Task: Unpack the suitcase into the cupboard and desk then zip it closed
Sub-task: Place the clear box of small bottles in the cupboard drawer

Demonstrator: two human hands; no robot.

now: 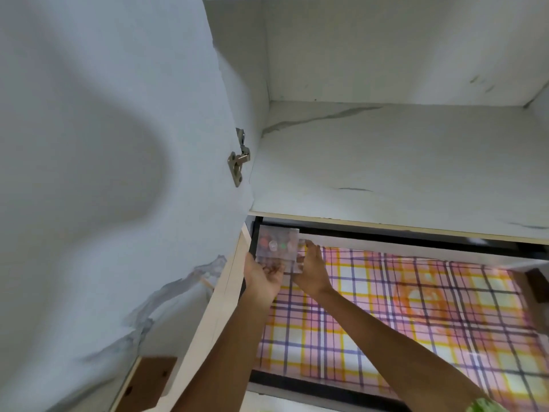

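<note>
A clear plastic box with small coloured items inside sits in the far left corner of an open cupboard drawer lined with pink, yellow and purple checked paper. My left hand cups the box's near left edge, palm turned up. My right hand holds the box's right side, fingers curved against it. The suitcase is out of view.
Above the drawer lies a white marble-patterned cupboard shelf. The open cupboard door fills the left side, with a metal hinge at its inner edge. A brown wooden block shows at the lower left.
</note>
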